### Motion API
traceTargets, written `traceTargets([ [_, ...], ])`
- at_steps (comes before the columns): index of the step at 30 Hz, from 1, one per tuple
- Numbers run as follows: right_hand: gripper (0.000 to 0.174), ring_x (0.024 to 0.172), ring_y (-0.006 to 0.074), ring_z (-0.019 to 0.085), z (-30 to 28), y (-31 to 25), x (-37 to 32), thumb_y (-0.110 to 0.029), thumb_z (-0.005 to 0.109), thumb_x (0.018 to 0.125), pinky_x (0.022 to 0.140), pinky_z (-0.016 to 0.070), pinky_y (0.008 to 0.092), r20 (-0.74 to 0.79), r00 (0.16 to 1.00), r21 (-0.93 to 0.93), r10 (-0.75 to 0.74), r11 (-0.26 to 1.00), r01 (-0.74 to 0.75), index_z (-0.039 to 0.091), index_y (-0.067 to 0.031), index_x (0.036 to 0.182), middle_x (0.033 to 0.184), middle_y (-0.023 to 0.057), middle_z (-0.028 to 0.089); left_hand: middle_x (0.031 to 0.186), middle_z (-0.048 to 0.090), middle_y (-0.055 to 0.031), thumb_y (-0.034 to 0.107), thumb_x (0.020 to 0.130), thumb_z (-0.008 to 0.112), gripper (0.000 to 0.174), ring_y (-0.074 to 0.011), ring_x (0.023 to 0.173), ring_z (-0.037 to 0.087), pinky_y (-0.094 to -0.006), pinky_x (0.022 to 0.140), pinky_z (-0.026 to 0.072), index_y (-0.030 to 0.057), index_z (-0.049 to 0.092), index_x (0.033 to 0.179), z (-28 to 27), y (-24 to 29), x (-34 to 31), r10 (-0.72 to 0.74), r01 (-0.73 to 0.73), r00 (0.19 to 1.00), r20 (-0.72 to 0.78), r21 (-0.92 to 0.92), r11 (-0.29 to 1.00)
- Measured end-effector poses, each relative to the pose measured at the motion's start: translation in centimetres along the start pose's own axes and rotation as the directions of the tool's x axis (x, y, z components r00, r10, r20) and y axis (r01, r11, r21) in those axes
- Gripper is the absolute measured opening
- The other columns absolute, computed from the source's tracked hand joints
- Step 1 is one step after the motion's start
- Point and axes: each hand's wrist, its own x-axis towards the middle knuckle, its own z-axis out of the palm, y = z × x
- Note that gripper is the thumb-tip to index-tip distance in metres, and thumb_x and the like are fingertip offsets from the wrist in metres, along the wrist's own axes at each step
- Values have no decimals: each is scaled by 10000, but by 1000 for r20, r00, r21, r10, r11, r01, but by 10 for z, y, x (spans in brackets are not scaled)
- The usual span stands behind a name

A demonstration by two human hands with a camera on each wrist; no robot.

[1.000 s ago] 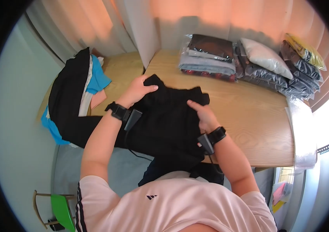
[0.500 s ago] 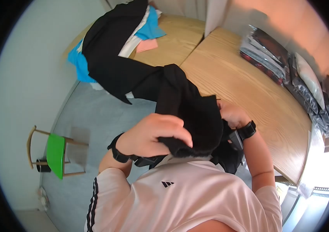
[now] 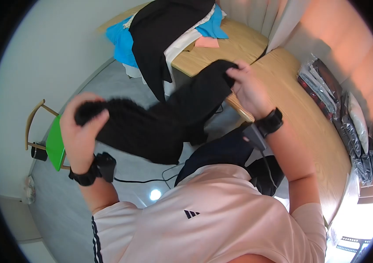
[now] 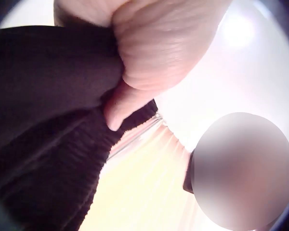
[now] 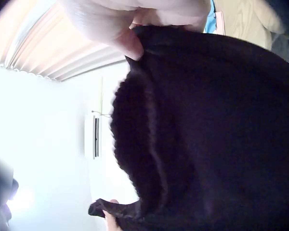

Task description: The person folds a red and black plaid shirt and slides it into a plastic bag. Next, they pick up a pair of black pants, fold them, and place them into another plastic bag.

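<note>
A black garment (image 3: 151, 131) with a gathered elastic edge is stretched between my two hands above the floor, blurred by motion. My left hand (image 3: 77, 140) grips one end of that edge, its thumb over the cloth. In the left wrist view, the gathered elastic (image 4: 82, 168) hangs below the thumb. My right hand (image 3: 253, 93) pinches the other end, raised near the table's front edge. The right wrist view shows the garment's opening (image 5: 135, 144) spread between both hands. Whether it is trousers or a skirt, I cannot tell.
A pile with black cloth (image 3: 164, 22) and blue cloth (image 3: 123, 46) hangs over the far table section. Plastic-bagged folded clothes (image 3: 353, 122) line the back of the wooden table (image 3: 291, 105). A green-seated chair (image 3: 55, 142) stands left; a cable (image 3: 144, 180) runs from my left wrist.
The garment has left the table and swung left, now spread between my hands over the floor. My left hand moved out left and up; my right rose. The view turned left.
</note>
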Motion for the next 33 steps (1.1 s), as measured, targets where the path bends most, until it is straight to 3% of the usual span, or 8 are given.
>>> traceTargets([
  [11,199,761,128,587,-16,-43,13,59,470,829,723,472,260,32,985,-215,-172,961,175,577,-57,951,879,32,604,993,647,-61,107,874,618,240,-131,894,607,-268,803,466,-16,585,1077,7,-46,78,-216,193,976,0,-451,871],
  [13,388,718,189,596,-3,-42,6,122,453,731,678,485,306,297,758,-767,-580,327,551,593,-86,1027,858,49,581,991,646,-60,105,872,621,239,-131,893,608,-268,801,468,-15,582,1076,6,-39,84,-204,183,979,5,-466,866],
  [14,388,718,189,596,-5,-42,3,122,453,731,678,485,306,300,754,-767,-585,322,555,593,-86,1027,858,49,581,989,646,-59,102,870,623,238,-131,891,609,-269,799,469,-13,580,1075,6,-35,87,-192,173,981,11,-480,860],
  [16,499,704,275,589,-4,-46,-8,97,489,641,632,491,350,612,631,-777,-477,-216,591,587,-112,1083,837,85,539,990,646,-57,99,869,626,236,-130,892,608,-269,799,469,-13,580,1071,4,-28,91,-165,148,986,4,-463,874],
  [18,454,676,306,585,8,-52,-30,-11,597,625,558,476,379,604,692,-797,-395,-285,533,590,-134,1063,803,100,540,991,645,-55,97,867,628,234,-129,892,608,-269,800,468,-13,580,1068,2,-22,97,-126,109,992,-7,-453,885],
  [24,395,688,293,602,1,-44,-33,-72,670,653,554,475,377,534,747,-845,-396,-272,461,594,-114,1039,808,93,600,989,645,-43,98,864,636,249,-119,898,598,-264,823,457,-10,581,1081,6,-11,109,-75,70,997,7,-447,892],
  [30,301,841,189,605,-9,-54,-10,37,554,735,724,469,276,111,810,-829,-575,397,395,617,-49,1017,918,80,627,1020,644,-35,110,856,648,315,-111,920,591,-267,862,443,-10,573,1138,20,-6,111,-2,47,992,127,-353,934],
  [33,345,917,124,561,-13,-58,-8,90,491,729,825,427,234,103,937,-382,-334,857,347,606,-20,1035,976,44,611,1015,645,-30,121,856,651,315,-112,927,591,-267,864,442,-9,578,1133,28,2,110,8,64,986,167,-417,907],
])
